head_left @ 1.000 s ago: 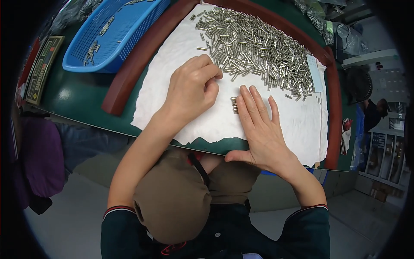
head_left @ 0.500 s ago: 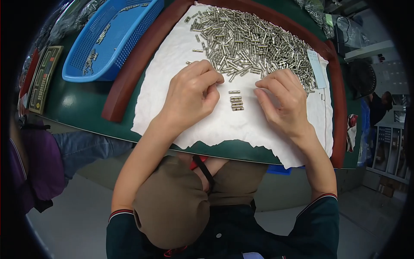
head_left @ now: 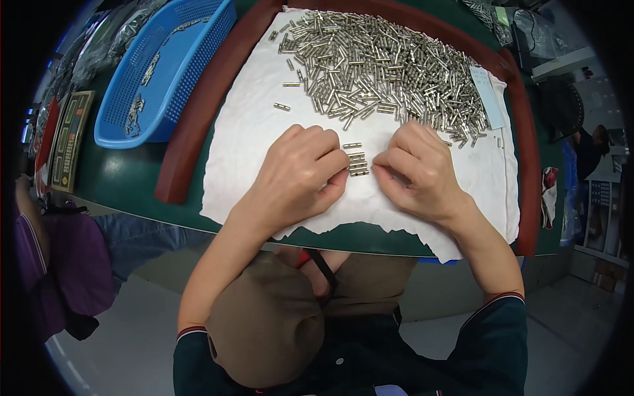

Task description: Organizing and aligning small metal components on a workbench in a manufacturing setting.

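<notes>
A short row of small silvery metal pins (head_left: 357,164) lies crosswise on the white cloth (head_left: 251,152), with one pin (head_left: 352,145) slightly apart at its far end. At the row's left ends is my left hand (head_left: 297,173), its fingers curled and its thumb against the forefinger. My right hand (head_left: 419,173) sits just right of the row, thumb and forefinger drawn together, the other fingers bent. Whether either hand pinches a pin is hidden. Beyond both hands spreads a big heap of similar pins (head_left: 389,66).
Dark red padded bars (head_left: 191,132) border the cloth on the green table (head_left: 142,178). A blue perforated basket (head_left: 175,86) with some pins stands at the left. A pale blue paper slip (head_left: 487,99) lies by the heap's right edge. Another person's purple garment (head_left: 79,257) shows at far left.
Both hands have come nearer to me and closed in on the row from either side, fingers more tightly curled. The pins in the row now lie closer to my fingertips.
</notes>
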Tool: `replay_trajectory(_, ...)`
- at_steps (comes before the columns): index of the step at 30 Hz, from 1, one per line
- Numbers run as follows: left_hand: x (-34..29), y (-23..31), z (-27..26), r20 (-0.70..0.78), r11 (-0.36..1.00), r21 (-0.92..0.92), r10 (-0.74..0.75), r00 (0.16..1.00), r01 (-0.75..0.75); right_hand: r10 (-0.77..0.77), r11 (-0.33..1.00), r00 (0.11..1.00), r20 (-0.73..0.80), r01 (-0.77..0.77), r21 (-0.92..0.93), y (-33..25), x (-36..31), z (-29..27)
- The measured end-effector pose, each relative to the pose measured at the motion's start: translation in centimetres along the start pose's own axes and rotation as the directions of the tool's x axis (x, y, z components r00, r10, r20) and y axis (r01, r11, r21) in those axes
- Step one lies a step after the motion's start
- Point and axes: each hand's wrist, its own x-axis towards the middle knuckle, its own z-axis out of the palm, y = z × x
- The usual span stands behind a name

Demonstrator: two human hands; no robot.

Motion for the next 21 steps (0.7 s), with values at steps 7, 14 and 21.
replay_trajectory(7, 0.22, 0.07, 0.25, 0.003, 1.000, -0.016, -0.004, 1.000, 0.004, 0.031, 1.000, 0.999, 0.039, -0.031, -0.003, -0.02, -0.15, 0.25)
replay_trajectory(14, 0.24, 0.13, 0.25, 0.007, 0.999, -0.030, -0.022, 1.000, 0.022, 0.038, 0.999, 0.999, 0.039, -0.038, 0.000, -0.06, -0.08, 0.45)
replay_trajectory(21, 0.20, 0.06, -0.13, -0.014, 0.998, -0.042, -0.043, 0.999, 0.042, 0.005, 1.000, 1.000, 0.000, -0.005, 0.028, -0.09, -0.15, -0.16)
